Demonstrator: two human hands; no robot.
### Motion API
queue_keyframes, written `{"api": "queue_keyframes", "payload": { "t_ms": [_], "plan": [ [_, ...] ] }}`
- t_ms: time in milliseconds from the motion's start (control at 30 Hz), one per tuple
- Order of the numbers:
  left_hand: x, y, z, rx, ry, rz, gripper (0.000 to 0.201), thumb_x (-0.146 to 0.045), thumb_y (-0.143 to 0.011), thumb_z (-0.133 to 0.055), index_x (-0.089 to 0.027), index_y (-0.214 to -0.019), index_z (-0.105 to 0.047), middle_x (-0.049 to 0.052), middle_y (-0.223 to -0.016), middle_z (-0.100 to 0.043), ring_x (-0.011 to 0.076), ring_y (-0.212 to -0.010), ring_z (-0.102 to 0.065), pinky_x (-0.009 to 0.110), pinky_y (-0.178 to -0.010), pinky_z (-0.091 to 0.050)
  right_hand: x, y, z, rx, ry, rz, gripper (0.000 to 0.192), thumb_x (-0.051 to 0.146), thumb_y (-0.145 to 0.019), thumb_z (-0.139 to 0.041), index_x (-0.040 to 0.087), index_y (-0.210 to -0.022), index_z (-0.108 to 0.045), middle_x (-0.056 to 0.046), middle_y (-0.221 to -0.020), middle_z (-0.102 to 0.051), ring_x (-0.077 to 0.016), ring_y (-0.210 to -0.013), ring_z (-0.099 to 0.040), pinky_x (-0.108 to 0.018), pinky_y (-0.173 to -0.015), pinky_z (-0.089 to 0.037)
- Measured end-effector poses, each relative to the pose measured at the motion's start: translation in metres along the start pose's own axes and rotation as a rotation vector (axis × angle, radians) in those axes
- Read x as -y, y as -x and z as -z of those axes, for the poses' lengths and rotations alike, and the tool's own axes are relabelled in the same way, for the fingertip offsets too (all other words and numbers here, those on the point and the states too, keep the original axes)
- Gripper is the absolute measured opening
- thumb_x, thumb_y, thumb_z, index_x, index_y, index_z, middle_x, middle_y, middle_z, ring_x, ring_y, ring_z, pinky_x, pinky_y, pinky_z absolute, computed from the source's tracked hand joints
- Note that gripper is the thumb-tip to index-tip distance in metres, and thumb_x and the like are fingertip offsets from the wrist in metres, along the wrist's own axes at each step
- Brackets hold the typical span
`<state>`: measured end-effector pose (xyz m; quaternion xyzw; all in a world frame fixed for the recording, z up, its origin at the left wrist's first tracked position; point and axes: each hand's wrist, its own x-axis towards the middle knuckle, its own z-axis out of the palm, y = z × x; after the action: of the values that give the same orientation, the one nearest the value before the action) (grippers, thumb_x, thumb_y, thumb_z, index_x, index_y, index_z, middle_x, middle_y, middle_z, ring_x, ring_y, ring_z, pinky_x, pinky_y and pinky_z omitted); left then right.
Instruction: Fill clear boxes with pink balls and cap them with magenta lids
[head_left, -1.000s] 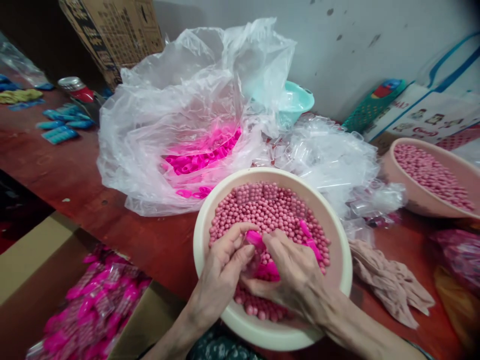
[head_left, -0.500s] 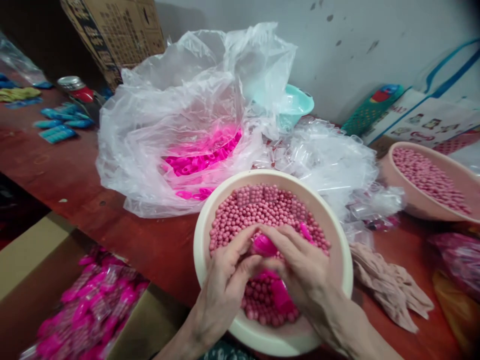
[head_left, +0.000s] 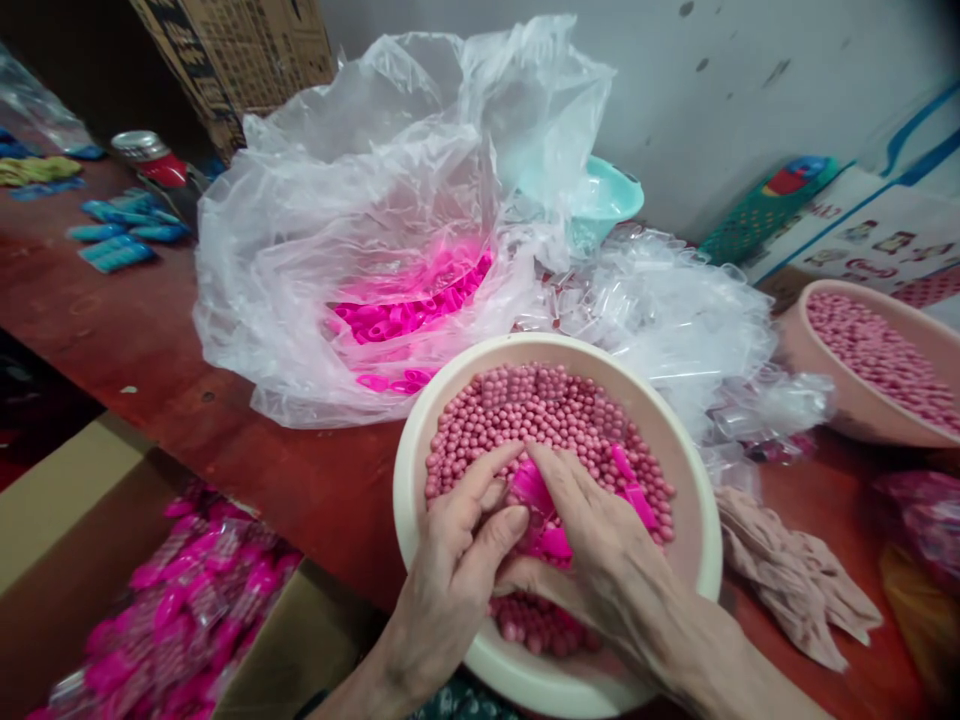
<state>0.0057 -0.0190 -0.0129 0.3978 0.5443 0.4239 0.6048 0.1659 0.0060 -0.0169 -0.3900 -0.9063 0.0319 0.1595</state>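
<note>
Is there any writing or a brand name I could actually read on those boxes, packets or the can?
Nothing reads clearly.
Brown cardboard box at the back: dark printed rows, too blurred to read.
White printed box on the right: small pictures and red marks, too small to read.
Can at the far left: no legible label.

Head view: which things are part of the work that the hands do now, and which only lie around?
In use:
left hand
right hand
bright pink plastic piece
pink beads
cream basin

Lying about:
clear bag of pink pieces
second bead basin
beige cloth
teal bowl
blue packets
</note>
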Motion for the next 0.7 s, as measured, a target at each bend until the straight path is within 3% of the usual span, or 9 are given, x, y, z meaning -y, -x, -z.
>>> {"api": "queue_keyframes", "payload": {
  "t_ms": [133,267,367,467,600,700],
  "plan": [
    [0.002,0.0,-0.001,0.005,-0.038,-0.025,0.043,-0.028,-0.086,-0.051,-0.026,-0.129,-0.048,0.005,-0.114,-0.06,0.0227,-0.107,-0.053,0.035,-0.098,-0.037,0.006,-0.006,0.002,0.061,-0.014,0.018,0.052,0.037,-0.085,-0.047,0.006,-0.126,-0.036,-0.021,-0.111,-0.057,-0.0291,-0.103,-0.057,-0.037,-0.075,-0.054],
    [0.002,-0.003,-0.004,-0.044,0.022,-0.003,0.042,-0.029,-0.086,-0.051,-0.025,-0.128,-0.048,0.005,-0.124,-0.055,0.0228,-0.116,-0.048,0.033,-0.101,-0.035,0.013,-0.017,0.0,0.073,-0.023,0.001,0.057,0.037,-0.079,-0.049,0.003,-0.123,-0.037,-0.021,-0.106,-0.055,-0.0294,-0.093,-0.058,-0.039,-0.072,-0.054],
    [0.002,-0.004,-0.005,-0.057,0.001,-0.028,0.036,-0.029,-0.085,-0.052,-0.024,-0.121,-0.053,0.004,-0.105,-0.063,0.0195,-0.097,-0.057,0.029,-0.09,-0.044,0.015,-0.021,0.001,0.038,-0.049,-0.009,0.05,0.037,-0.081,-0.046,0.003,-0.117,-0.041,-0.019,-0.101,-0.057,-0.0277,-0.092,-0.058,-0.038,-0.074,-0.053],
    [0.001,-0.003,-0.004,-0.062,-0.097,-0.068,0.023,-0.028,-0.086,-0.051,-0.024,-0.108,-0.059,0.0,-0.087,-0.065,0.016,-0.084,-0.059,0.025,-0.084,-0.045,0.015,-0.022,0.002,0.013,-0.044,-0.01,0.036,0.037,-0.085,-0.043,0.008,-0.105,-0.049,-0.016,-0.09,-0.058,-0.0244,-0.078,-0.06,-0.033,-0.061,-0.054],
    [-0.001,-0.003,-0.003,-0.063,-0.089,-0.038,0.022,-0.025,-0.087,-0.049,-0.025,-0.106,-0.059,-0.001,-0.097,-0.065,0.0168,-0.096,-0.058,0.027,-0.09,-0.043,0.017,-0.024,-0.002,0.017,-0.003,0.039,0.027,0.037,-0.083,-0.047,0.012,-0.09,-0.055,-0.012,-0.074,-0.057,-0.0218,-0.06,-0.057,-0.029,-0.041,-0.046],
    [-0.003,-0.005,-0.002,-0.025,0.01,-0.057,0.024,-0.022,-0.088,-0.048,-0.023,-0.11,-0.056,0.001,-0.104,-0.065,0.0173,-0.1,-0.058,0.027,-0.091,-0.044,0.017,-0.027,-0.005,0.005,-0.011,0.041,0.025,0.034,-0.081,-0.05,0.01,-0.088,-0.054,-0.013,-0.074,-0.057,-0.0219,-0.06,-0.056,-0.03,-0.041,-0.046]
  ]
}}
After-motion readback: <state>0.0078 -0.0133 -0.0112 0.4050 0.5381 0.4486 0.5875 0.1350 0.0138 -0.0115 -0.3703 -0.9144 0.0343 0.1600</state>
